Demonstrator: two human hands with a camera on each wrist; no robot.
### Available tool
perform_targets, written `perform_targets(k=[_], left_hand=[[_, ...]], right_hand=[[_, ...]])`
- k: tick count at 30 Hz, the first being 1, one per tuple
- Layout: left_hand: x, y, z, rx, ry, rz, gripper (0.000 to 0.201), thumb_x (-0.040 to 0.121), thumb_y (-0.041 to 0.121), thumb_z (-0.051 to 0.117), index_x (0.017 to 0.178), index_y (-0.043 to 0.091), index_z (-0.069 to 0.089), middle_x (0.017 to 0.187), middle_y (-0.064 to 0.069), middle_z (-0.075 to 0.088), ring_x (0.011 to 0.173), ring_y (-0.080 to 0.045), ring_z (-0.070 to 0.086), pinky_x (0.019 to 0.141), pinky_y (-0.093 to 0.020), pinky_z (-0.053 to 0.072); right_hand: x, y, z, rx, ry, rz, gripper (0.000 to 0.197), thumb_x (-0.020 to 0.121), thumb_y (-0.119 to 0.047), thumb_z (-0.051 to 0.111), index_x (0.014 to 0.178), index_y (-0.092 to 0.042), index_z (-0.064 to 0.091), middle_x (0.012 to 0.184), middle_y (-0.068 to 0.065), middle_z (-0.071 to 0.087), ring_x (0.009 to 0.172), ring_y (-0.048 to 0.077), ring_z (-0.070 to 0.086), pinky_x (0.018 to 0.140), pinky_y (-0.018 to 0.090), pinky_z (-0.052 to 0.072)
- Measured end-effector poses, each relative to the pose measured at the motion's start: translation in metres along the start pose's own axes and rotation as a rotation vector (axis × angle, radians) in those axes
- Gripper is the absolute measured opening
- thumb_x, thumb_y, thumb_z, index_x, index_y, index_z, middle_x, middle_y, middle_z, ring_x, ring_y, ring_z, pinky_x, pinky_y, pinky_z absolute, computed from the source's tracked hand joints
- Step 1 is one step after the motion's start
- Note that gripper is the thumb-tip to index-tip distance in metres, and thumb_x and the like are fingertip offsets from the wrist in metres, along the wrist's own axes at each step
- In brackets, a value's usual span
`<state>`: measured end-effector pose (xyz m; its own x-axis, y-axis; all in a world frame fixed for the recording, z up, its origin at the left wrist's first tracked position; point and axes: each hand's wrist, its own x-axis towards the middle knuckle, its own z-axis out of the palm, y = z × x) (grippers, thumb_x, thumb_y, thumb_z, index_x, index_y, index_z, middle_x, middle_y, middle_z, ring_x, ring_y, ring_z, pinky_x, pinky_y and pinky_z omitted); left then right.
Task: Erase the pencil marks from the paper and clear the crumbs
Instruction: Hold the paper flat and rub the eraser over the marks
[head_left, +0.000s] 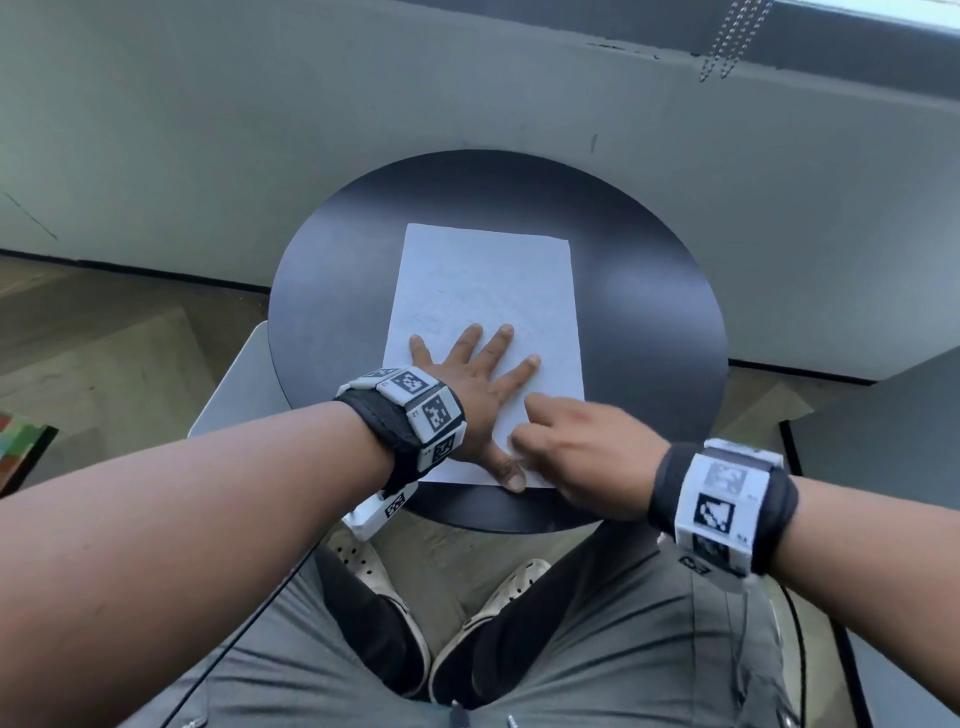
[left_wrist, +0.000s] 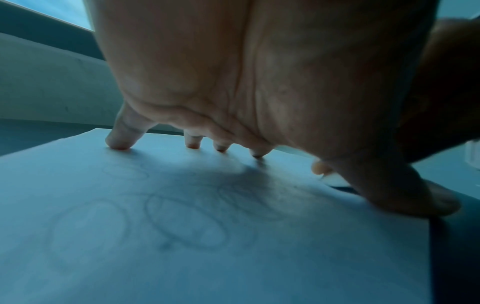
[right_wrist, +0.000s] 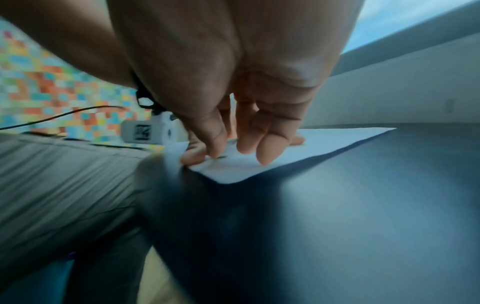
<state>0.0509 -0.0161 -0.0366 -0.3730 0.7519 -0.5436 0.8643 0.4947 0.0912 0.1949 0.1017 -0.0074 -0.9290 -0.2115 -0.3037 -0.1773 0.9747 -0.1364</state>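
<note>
A white sheet of paper (head_left: 488, 280) lies on the round black table (head_left: 649, 312). Faint pencil loops (left_wrist: 187, 222) cover its middle. My left hand (head_left: 478, 374) presses flat on the sheet's lower half, fingers spread, thumb at the near edge. My right hand (head_left: 550, 431), blurred, sits at the sheet's near right corner beside the left thumb, with fingers curled. The left wrist view shows a small white eraser (left_wrist: 333, 180) under a right fingertip on the paper. In the right wrist view the thumb and fingers (right_wrist: 215, 144) bunch together on the paper (right_wrist: 337, 139); the eraser is hidden there.
A grey wall stands right behind the table. A white seat (head_left: 239, 384) is tucked at the table's left. My knees and pale shoes (head_left: 498, 608) are below the near edge. Bead chains (head_left: 727, 41) hang at the top right. Bare black tabletop (right_wrist: 363, 205) extends right of the sheet.
</note>
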Motion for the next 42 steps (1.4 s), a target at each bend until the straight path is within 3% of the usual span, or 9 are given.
perform_targets(k=[6, 10, 12, 17, 23, 28, 34, 39, 42], left_hand=[[-0.001, -0.002, 0.0, 0.009, 0.008, -0.005, 0.144, 0.051, 0.097, 0.062, 0.153, 0.043, -0.023, 0.162, 0.005, -0.036, 0.151, -0.029, -0.027, 0.108, -0.082, 0.005], [0.0, -0.001, 0.001, -0.006, 0.007, -0.006, 0.143, 0.05, 0.096, 0.063, 0.154, 0.045, -0.022, 0.162, 0.005, -0.036, 0.151, -0.03, -0.027, 0.107, -0.083, 0.003], [0.0, 0.001, 0.002, 0.005, 0.01, -0.012, 0.143, 0.05, 0.097, 0.062, 0.153, 0.045, -0.023, 0.162, 0.004, -0.036, 0.151, -0.031, -0.027, 0.106, -0.084, 0.004], [0.001, 0.005, -0.002, 0.031, 0.01, -0.017, 0.138, 0.049, 0.098, 0.061, 0.15, 0.053, -0.022, 0.163, 0.001, -0.034, 0.151, -0.035, -0.024, 0.104, -0.084, 0.011], [0.002, 0.008, -0.005, 0.037, -0.014, -0.029, 0.137, 0.049, 0.096, 0.064, 0.148, 0.055, -0.022, 0.162, 0.001, -0.036, 0.151, -0.035, -0.025, 0.103, -0.084, 0.014], [0.004, 0.006, -0.002, 0.054, 0.012, -0.027, 0.137, 0.045, 0.098, 0.062, 0.147, 0.057, -0.021, 0.162, 0.002, -0.033, 0.152, -0.035, -0.022, 0.103, -0.083, 0.017], [0.002, 0.009, -0.004, 0.045, -0.01, -0.035, 0.137, 0.049, 0.096, 0.064, 0.147, 0.055, -0.022, 0.161, 0.001, -0.036, 0.151, -0.035, -0.025, 0.103, -0.084, 0.014], [0.003, 0.008, -0.001, 0.06, 0.006, -0.035, 0.136, 0.049, 0.098, 0.061, 0.147, 0.055, -0.024, 0.162, 0.001, -0.035, 0.151, -0.035, -0.024, 0.102, -0.084, 0.015], [0.003, 0.008, -0.001, 0.048, -0.001, -0.038, 0.137, 0.048, 0.097, 0.062, 0.147, 0.056, -0.023, 0.162, 0.002, -0.036, 0.151, -0.035, -0.024, 0.102, -0.084, 0.015]], right_hand=[[0.035, 0.054, -0.014, -0.062, 0.15, 0.385, 0.016, 0.098, -0.029, 0.045, 0.099, -0.014, 0.052, 0.103, 0.006, 0.043, 0.077, 0.034, 0.056, 0.07, 0.041, 0.051], [0.015, 0.01, -0.004, -0.017, 0.02, 0.062, 0.018, 0.093, -0.021, 0.051, 0.108, -0.013, 0.054, 0.107, 0.008, 0.043, 0.077, 0.03, 0.049, 0.061, 0.034, 0.034], [0.002, 0.01, 0.0, -0.009, -0.074, -0.018, 0.015, 0.09, -0.022, 0.054, 0.104, -0.017, 0.053, 0.097, 0.001, 0.036, 0.072, 0.023, 0.04, 0.06, 0.036, 0.037], [0.015, 0.067, -0.006, -0.019, 0.17, 0.348, 0.027, 0.099, -0.04, 0.044, 0.096, -0.014, 0.054, 0.096, 0.003, 0.04, 0.075, 0.031, 0.053, 0.069, 0.042, 0.049], [-0.005, 0.037, 0.012, -0.009, 0.053, -0.033, 0.011, 0.091, -0.024, 0.057, 0.101, -0.019, 0.056, 0.091, -0.006, 0.027, 0.068, 0.017, 0.032, 0.056, 0.031, 0.038], [0.019, 0.068, -0.006, 0.0, 0.172, 0.301, 0.018, 0.097, -0.032, 0.048, 0.097, -0.015, 0.054, 0.094, 0.003, 0.038, 0.069, 0.03, 0.051, 0.064, 0.042, 0.05], [-0.007, 0.039, 0.013, 0.037, 0.071, -0.015, 0.012, 0.09, -0.023, 0.056, 0.102, -0.02, 0.056, 0.091, -0.006, 0.027, 0.068, 0.019, 0.035, 0.056, 0.033, 0.04], [0.011, 0.068, -0.001, 0.017, 0.187, 0.351, 0.018, 0.098, -0.03, 0.046, 0.097, -0.014, 0.053, 0.095, 0.003, 0.038, 0.07, 0.027, 0.048, 0.066, 0.042, 0.05], [0.007, 0.045, 0.004, -0.016, 0.166, 0.217, 0.017, 0.097, -0.029, 0.043, 0.099, -0.014, 0.051, 0.098, 0.006, 0.041, 0.07, 0.021, 0.037, 0.063, 0.036, 0.043]])
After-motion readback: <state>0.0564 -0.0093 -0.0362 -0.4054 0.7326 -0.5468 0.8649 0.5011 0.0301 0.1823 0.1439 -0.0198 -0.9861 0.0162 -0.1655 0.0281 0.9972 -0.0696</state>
